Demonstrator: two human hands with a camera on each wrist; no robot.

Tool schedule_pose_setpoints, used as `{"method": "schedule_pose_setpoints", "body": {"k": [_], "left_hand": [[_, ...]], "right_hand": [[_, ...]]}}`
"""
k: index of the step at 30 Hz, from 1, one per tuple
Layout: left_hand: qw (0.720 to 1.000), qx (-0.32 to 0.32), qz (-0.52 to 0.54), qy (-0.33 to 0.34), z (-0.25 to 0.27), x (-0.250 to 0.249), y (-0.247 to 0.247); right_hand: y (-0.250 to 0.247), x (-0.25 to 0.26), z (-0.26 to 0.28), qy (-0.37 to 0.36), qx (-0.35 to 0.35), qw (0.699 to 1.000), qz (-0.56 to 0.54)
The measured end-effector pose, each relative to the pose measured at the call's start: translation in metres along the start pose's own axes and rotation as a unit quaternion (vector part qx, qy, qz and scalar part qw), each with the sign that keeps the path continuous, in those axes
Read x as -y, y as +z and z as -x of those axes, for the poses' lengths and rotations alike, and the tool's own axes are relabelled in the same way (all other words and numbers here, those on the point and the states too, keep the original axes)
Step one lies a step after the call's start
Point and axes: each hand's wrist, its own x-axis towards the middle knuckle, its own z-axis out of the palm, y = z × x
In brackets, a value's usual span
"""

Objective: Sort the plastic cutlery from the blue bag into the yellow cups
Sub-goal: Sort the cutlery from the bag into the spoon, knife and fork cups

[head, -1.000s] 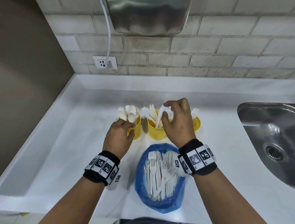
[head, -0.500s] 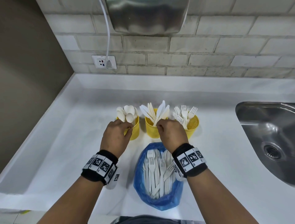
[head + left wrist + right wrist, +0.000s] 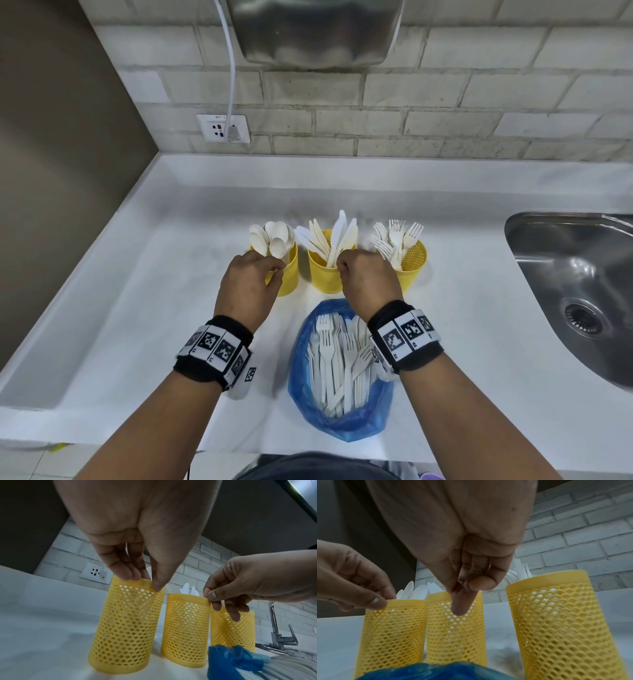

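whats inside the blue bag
White plastic forks lie piled inside the open blue plastic bag; the right wrist covers part of the pile, so other cutlery types cannot be ruled out.

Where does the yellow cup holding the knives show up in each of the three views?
Head: the knife cup is the middle of three, at picture centre, right hand at its rim.
Left wrist: knife cup, centre-right, right hand pinching its rim.
Right wrist: knife cup, centre, below the fingers.
Shared landmark: the blue bag, just in front of it.
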Motion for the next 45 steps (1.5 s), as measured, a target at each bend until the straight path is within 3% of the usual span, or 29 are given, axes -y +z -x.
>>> {"method": "schedule_pose_setpoints", "body": {"k": [6,12,18,22,26,30,35,40,45], "left_hand": [[1.000,0.004,-0.008,-0.011,-0.001,0.004,-0.004],[0.999,0.000,0.037,-0.004,0.010,-0.020,-0.017],[0.974,0.215,0.075,0.002,0.046,-0.047,-0.019],[0.934,0.351,0.046,0.048,0.066,-0.053,-0.008],[0.904,0.419,0.004,0.086,0.078,-0.053,-0.002],[0.895,0.436,-0.045,0.087,0.084,-0.048,-0.001],[0.902,0.424,-0.081,0.026,0.089,-0.041,0.003],[0.918,0.390,-0.063,-0.041,0.092,-0.047,0.009],[0.924,0.371,-0.003,-0.090,0.092,-0.061,0.017]], "right_hand": [[-0.004,0.000,0.002,0.003,-0.002,1.000,-0.015],[-0.021,-0.001,0.013,-0.006,-0.056,0.992,-0.113],[-0.033,-0.010,0.055,0.021,-0.037,0.982,-0.183],[-0.026,-0.020,0.092,0.033,0.050,0.985,-0.164],[-0.017,-0.027,0.121,0.018,0.143,0.979,-0.145],[-0.010,-0.031,0.133,0.022,0.194,0.974,-0.110],[-0.005,-0.030,0.137,0.066,0.226,0.970,-0.055],[0.000,-0.026,0.135,0.155,0.231,0.960,-0.046],[0.001,-0.018,0.130,0.184,0.233,0.953,-0.067]]}}
